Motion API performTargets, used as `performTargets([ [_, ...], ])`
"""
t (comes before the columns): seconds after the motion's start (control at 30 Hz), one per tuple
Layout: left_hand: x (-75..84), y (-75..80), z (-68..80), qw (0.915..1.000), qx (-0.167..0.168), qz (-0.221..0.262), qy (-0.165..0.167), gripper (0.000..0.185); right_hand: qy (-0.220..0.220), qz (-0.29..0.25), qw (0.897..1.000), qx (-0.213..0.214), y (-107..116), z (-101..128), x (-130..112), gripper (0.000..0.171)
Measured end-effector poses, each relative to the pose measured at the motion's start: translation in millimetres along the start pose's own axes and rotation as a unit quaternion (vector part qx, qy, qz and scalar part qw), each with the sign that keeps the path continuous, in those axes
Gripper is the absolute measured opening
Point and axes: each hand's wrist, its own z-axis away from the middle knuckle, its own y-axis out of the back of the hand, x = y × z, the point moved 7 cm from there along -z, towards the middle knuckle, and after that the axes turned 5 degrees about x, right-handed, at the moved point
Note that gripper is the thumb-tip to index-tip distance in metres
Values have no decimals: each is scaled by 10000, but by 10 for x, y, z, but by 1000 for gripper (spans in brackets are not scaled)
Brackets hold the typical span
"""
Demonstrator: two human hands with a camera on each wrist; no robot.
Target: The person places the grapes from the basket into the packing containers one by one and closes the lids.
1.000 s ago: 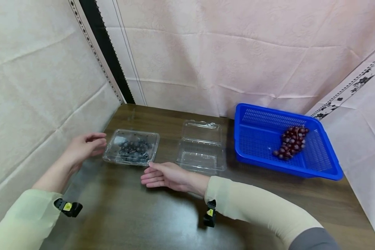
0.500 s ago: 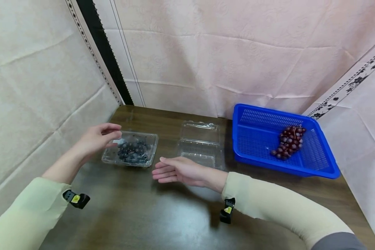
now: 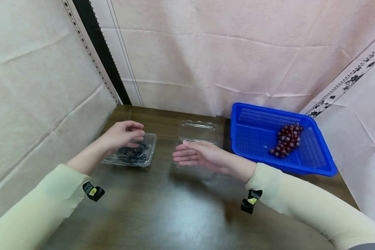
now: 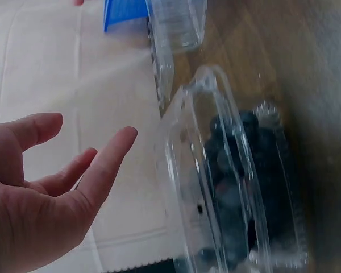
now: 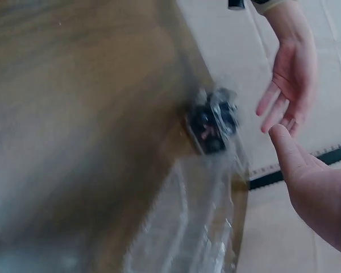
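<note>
On the left of the table a closed clear plastic clamshell box (image 3: 149,146) has dark grapes (image 3: 138,155) inside. Above it hovers my left hand (image 3: 121,135), fingers loosely bent, holding nothing. A second clear clamshell box (image 3: 197,130) lies with its lid spread back, partly hidden behind my right hand (image 3: 203,156). The right hand's fingers are straight, with nothing in them. In the left wrist view, the filled box (image 4: 216,170) stands apart from the left hand (image 4: 45,199). The right wrist view catches part of the right hand (image 5: 318,193) beside the open box (image 5: 182,227).
A blue plastic basket (image 3: 250,139) stands at the back right, holding a bunch of red grapes (image 3: 287,140). Pale cloth (image 3: 175,62) hangs behind and at both sides of the wooden table (image 3: 162,215).
Both hands have moved right. The left hand has come from beside the filled box to above it; the right hand has left that box's near corner for the front of the open one.
</note>
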Motion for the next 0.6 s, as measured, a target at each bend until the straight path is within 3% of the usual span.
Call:
performTargets([
  [0.33, 89, -399, -110, 9995, -304, 30, 33, 55, 292, 79, 9980, 553, 473, 215, -239, 55],
  [0.6, 72, -640, -192, 9986, -475, 16, 224, 57, 445, 98, 9943, 960, 844, 386, -350, 59],
])
